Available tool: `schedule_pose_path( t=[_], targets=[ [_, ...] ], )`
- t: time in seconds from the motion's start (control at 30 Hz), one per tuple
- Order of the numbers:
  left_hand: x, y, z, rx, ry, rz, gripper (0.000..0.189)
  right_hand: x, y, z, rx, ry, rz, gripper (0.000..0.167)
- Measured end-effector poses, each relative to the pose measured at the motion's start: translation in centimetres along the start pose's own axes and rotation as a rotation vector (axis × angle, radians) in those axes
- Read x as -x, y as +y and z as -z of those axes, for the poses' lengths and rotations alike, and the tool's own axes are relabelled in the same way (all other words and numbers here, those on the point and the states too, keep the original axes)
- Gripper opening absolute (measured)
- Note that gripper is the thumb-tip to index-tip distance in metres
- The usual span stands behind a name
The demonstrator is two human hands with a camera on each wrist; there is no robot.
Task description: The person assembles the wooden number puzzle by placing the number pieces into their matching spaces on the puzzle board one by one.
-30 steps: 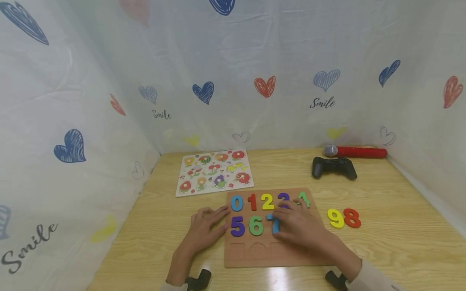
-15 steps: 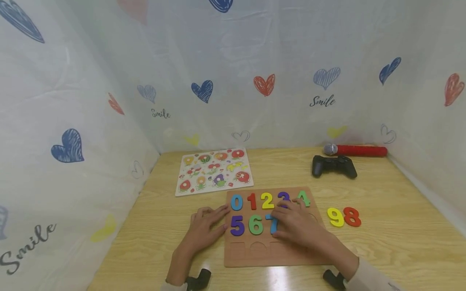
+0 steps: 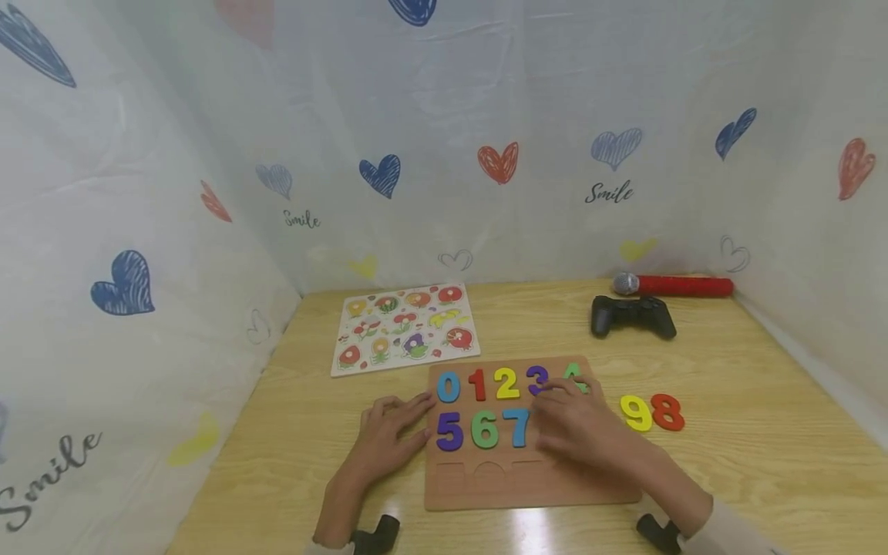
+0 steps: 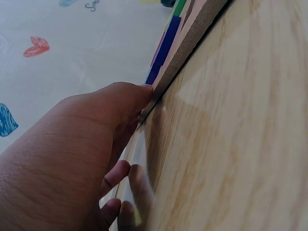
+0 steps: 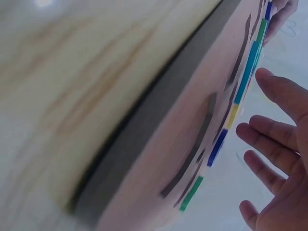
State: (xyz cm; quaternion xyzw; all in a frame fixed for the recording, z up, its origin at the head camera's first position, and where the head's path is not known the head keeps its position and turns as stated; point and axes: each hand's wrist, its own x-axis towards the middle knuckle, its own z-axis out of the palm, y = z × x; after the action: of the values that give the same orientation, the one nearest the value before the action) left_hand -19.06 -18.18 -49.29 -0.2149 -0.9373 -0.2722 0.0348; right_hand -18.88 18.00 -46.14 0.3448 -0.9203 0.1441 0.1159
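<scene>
A brown number puzzle board [image 3: 458,486] lies on the table, with coloured numerals 0 to 7 set in two rows. My left hand [image 3: 388,433] rests at the board's left edge, thumb and fingertips touching it beside the purple 5 [image 3: 449,432]. In the left wrist view the thumb [image 4: 139,94] presses on that edge. My right hand [image 3: 579,424] hovers over the board's right side with fingers spread and nothing in them, just right of the blue 7 [image 3: 516,428]. It partly covers the green 4 [image 3: 574,371]. A yellow 9 [image 3: 636,414] and a red 8 [image 3: 667,412] lie right of the board.
A white fruit puzzle board [image 3: 405,327] lies behind the number board, to the left. At the back right are a black game controller [image 3: 633,316] and a red microphone [image 3: 683,286]. Heart-printed curtains [image 3: 444,154] close off the table's back and sides.
My right hand has let go of the blue 7 and shifted right, so the 7 shows fully in its row. My left hand stays at the board's edge.
</scene>
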Motion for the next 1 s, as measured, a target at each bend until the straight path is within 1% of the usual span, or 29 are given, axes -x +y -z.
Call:
schedule_pose_path(
  t=[0.17, 0.3, 0.53, 0.63, 0.77, 1.0],
  targets=[
    [0.0, 0.0, -0.1, -0.001, -0.006, 0.003, 0.051, 1.1, 1.1, 0.5, 0.027, -0.015, -0.026, 0.039],
    [0.0, 0.0, -0.1, -0.004, -0.011, 0.008, 0.051, 2.0, 1.8, 0.8, 0.037, -0.002, -0.037, 0.041],
    [0.1, 0.1, 0.0, -0.021, -0.019, 0.027, 0.051, 3.2, 3.0, 1.4, 0.05, 0.09, -0.003, 0.038],
    [0.0, 0.0, 0.0, -0.017, -0.021, 0.027, 0.051, 3.6, 3.4, 1.7, 0.053, 0.111, -0.006, 0.035],
    [0.1, 0.0, -0.1, -0.021, -0.022, 0.027, 0.051, 4.1, 4.0, 2.1, 0.061, 0.099, -0.031, 0.034],
    [0.1, -0.2, -0.1, -0.025, -0.024, 0.034, 0.051, 5.1, 4.9, 2.8, 0.052, 0.055, -0.115, 0.043]
  ],
)
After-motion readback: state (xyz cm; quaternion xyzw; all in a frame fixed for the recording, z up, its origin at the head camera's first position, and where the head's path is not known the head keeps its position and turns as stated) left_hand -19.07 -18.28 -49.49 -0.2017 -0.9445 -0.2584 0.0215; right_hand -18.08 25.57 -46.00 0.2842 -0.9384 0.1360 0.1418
